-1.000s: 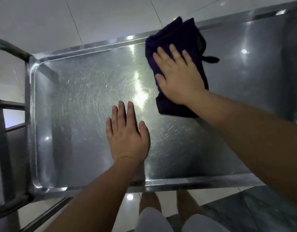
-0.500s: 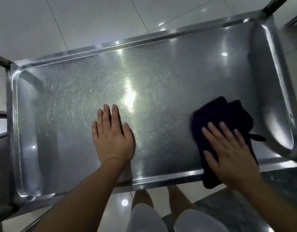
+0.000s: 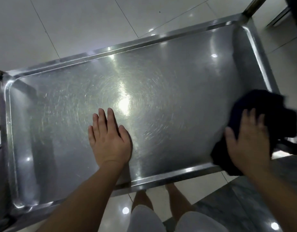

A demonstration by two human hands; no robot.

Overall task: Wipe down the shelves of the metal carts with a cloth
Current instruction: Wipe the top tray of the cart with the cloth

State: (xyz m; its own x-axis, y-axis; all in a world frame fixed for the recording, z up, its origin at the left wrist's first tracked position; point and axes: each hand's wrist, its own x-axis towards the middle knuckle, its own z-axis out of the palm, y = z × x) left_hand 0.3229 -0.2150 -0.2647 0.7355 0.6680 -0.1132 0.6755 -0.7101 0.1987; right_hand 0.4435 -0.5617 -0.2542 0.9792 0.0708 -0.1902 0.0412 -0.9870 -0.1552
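Pale glossy floor tiles [image 3: 77, 30] lie beneath me, catching small ceiling-light spots, and a darker marbled patch of floor [image 3: 236, 206] sits at the lower right. Over them stands the metal cart, its top shelf [image 3: 161, 91] a shallow steel tray with a raised rim and rounded corners, its surface scuffed with swirling scratches around a bright glare near the middle.

From my head camera, my left hand [image 3: 109, 139] lies flat on the shelf, palm down, fingers together and pointing away from me — its grip is wide and holds nothing. It rests just on my side of the glare, near the shelf's near rim.

My right hand [image 3: 248, 144] is spread over the dark cloth [image 3: 261, 111] at the shelf's near right corner. The palm presses down on it with the fingers splayed — a flat press rather than a closed grip. The cloth is bunched, blurred, and spills past the right rim of the shelf; part of it lies under my hand, part shows beyond my fingertips.

Below the near rim I see my bare legs [image 3: 161, 195] and light shorts [image 3: 144, 218].
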